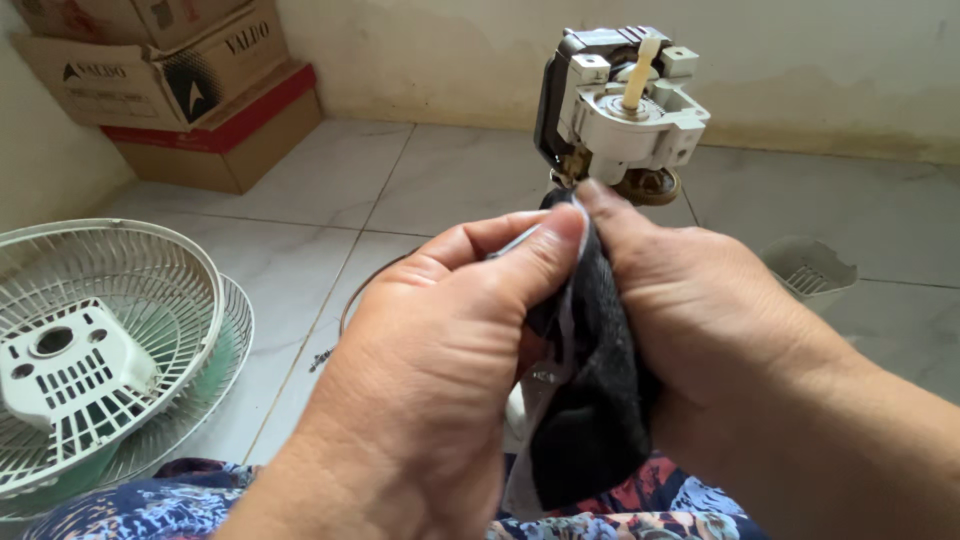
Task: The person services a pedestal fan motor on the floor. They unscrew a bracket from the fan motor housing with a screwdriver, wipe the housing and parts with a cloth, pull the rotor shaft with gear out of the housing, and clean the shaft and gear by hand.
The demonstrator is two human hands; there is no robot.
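My left hand (pixel 440 350) and right hand (pixel 690 320) both clamp the black cloth (pixel 590 400) under the fan motor (pixel 620 100); grilles (pixel 110 330) lie off leftward, so wiping seems unfinished, reassembly probably remains.

Open tile floor (pixel 400 190) ahead; fan grilles (pixel 110 340) left, boxes (pixel 190 90) far-left corner.

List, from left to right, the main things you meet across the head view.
White fan grilles → left hand → dark cloth held between both hands, fan motor above it → right hand → small white vented cover on the floor.
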